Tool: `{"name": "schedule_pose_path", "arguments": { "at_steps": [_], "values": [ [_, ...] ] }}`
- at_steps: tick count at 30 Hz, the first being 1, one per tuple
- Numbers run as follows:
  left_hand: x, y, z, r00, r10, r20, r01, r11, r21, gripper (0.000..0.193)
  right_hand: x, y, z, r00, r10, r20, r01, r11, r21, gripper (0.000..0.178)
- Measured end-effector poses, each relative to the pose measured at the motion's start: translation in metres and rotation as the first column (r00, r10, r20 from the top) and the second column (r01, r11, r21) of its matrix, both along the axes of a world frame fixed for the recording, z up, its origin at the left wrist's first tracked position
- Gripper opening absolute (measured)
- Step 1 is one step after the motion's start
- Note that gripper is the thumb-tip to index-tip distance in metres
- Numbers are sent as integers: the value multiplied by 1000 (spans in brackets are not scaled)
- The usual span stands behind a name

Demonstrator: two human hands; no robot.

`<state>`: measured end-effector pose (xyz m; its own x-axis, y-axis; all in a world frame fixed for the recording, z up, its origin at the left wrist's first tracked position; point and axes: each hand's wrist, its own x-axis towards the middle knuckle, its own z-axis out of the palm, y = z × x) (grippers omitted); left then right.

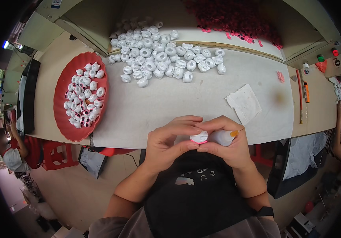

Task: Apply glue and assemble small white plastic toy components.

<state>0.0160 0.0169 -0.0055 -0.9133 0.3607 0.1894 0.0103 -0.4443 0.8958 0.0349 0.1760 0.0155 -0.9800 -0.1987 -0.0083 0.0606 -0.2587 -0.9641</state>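
Note:
Close to my body, at the table's front edge, my left hand point(164, 141) pinches a small white rounded piece point(200, 136) between thumb and fingers. A bright pink disc point(198, 142) lies along its lower side. My right hand point(234, 148) is closed around a translucent squeeze bottle point(222, 137) with an orange needle tip point(234, 133) pointing right. The right thumb and fingertips also touch the white piece. Farther off, a loose pile of similar white pieces point(161, 56), many with an oval hole, covers the back of the table.
At left, a red scalloped tray point(61, 113) holds white pieces, some with pink. Pink discs point(241, 23) heap on the back shelf point(218, 36). A crumpled white cloth point(245, 104), a brush point(299, 97) and an orange tube point(306, 92) lie right. People sit at both sides.

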Motion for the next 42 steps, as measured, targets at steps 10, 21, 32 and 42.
{"name": "schedule_pose_path", "arguments": {
  "at_steps": [10, 21, 32, 42],
  "values": [
    [4, -13, -3, 998, -61, 34, 64, 993, -95, 23, 4, -7, -3, 978, 35, 206, -24, 998, -53, 25],
    [7, -46, 1, 856, 216, -469, -401, 851, -341, 25, -3, -35, -17, 969, 200, 145, -186, 977, -103, 44],
    [-63, -78, 32, 671, -91, -736, -723, 141, -676, 40, 14, 31, -20, 998, -47, 41, 48, 999, -22, 61],
    [-98, 13, 6, 630, -382, -676, -657, 203, -726, 33, 25, 47, -10, 985, -174, 1, 174, 983, -60, 38]
  ]
}}
